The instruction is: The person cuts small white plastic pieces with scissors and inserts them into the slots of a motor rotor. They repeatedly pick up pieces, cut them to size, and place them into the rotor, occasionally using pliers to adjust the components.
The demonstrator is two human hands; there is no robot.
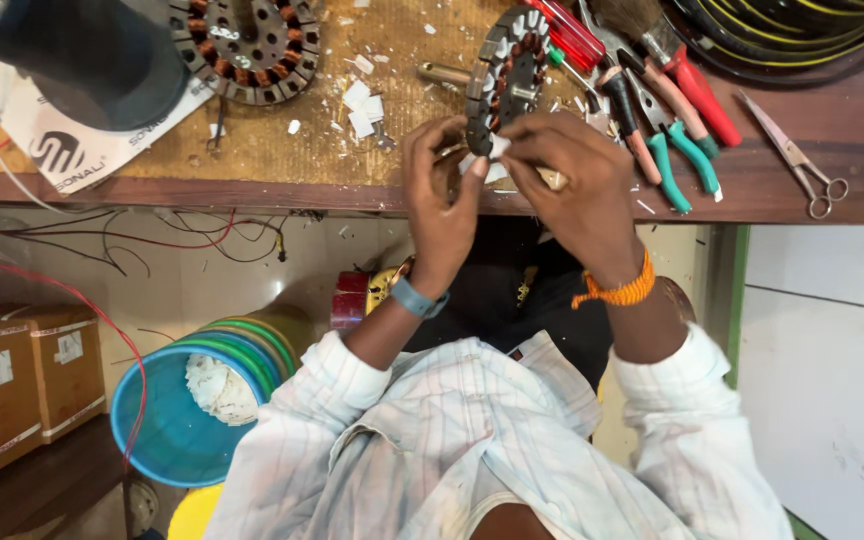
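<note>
**Both hands at a slotted stator ring**

Left hand (439,195) and right hand (574,185) pinch closed on a small white paper slip (498,148) at the rim of the upright, copper-wound stator (505,75). It stands on the worn wooden bench (282,150); beyond lie pliers (680,150) and scissors (797,160).

Both hands at a motor stator on the desk (252,150)

The left hand (442,200) and right hand (572,185) pinch the upright stator ring (507,75); pliers (682,150) and scissors (802,160) lie beside.
</note>
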